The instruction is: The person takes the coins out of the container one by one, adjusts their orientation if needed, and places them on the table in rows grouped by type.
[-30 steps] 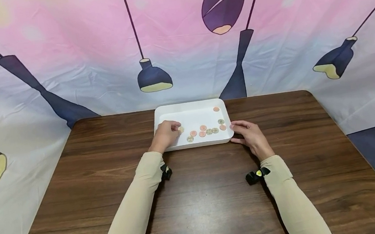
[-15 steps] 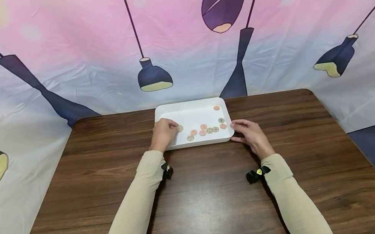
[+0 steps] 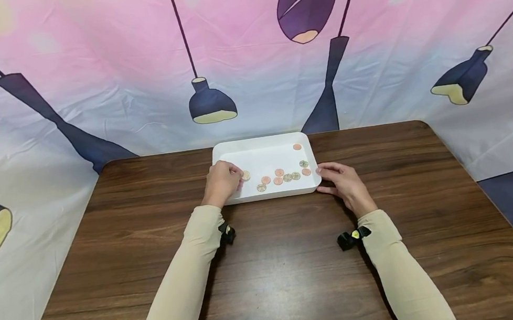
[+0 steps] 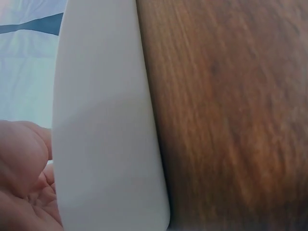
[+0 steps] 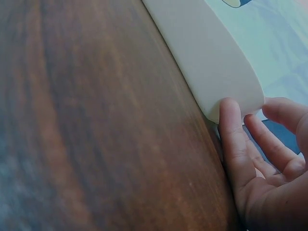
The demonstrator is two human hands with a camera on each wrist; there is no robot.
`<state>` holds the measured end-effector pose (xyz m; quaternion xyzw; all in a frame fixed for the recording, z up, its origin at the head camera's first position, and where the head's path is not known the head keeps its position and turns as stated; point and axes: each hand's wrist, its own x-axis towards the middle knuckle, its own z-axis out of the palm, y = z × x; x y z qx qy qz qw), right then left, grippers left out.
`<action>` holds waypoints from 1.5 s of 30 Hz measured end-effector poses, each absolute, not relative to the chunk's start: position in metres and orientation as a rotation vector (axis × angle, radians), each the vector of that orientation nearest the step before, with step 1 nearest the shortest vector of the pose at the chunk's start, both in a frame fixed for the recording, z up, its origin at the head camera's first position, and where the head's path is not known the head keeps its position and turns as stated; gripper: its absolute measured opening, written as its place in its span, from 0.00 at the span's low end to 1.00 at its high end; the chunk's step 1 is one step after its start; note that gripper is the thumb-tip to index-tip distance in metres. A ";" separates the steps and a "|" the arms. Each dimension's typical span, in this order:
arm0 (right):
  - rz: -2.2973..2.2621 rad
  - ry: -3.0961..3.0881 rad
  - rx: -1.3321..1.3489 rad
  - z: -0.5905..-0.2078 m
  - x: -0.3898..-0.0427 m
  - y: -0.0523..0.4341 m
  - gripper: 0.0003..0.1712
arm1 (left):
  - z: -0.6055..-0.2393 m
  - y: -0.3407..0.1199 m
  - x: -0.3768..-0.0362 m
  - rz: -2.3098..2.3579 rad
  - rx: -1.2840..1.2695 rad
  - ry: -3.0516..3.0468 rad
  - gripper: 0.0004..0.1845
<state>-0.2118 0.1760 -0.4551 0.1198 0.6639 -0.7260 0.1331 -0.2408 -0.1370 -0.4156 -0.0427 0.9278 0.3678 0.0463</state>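
while my left hand (image 3: 222,182) reaches into the white tray (image 3: 259,146), fingers curled, pinching a pale coin (image 3: 246,175) at its left side, my right hand (image 3: 342,183) steadying the tray's right corner, fingers relaxed, on the wooden table (image 3: 279,273)

a dark wooden table (image 3: 289,277) stands before a pink-and-blue backdrop cloth (image 3: 98,67) printed with hanging lamps.

Dark wooden table (image 3: 279,279) with rounded far corners — behind and around it, a pink-and-pale-blue cloth backdrop (image 3: 97,56) printed with navy pendant lamps.
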 end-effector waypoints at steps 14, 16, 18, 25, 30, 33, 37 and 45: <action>-2.114 1.923 0.342 -0.456 -0.213 0.178 0.27 | -0.401 -0.148 -0.234 1.168 -0.108 2.762 0.10; -2.116 1.920 0.335 -0.456 -0.213 0.177 0.27 | -0.397 -0.152 -0.232 1.176 -0.103 2.761 0.10; -2.119 1.921 0.333 -0.457 -0.213 0.176 0.27 | -0.394 -0.155 -0.230 1.192 -0.093 2.757 0.10; -2.121 1.927 0.350 -0.456 -0.212 0.178 0.27 | -0.386 -0.166 -0.223 1.274 -0.068 2.708 0.11; -2.124 1.926 0.345 -0.457 -0.212 0.177 0.26 | -0.383 -0.176 -0.215 1.317 -0.086 2.677 0.12; -2.133 1.929 0.349 -0.456 -0.212 0.176 0.26 | -0.382 -0.184 -0.210 1.343 -0.079 2.650 0.13; -2.140 1.928 0.346 -0.456 -0.212 0.175 0.25 | -0.383 -0.195 -0.205 1.367 -0.062 2.655 0.14; -2.129 1.924 0.337 -0.457 -0.213 0.176 0.27 | -0.387 -0.218 -0.191 1.419 -0.059 2.669 0.14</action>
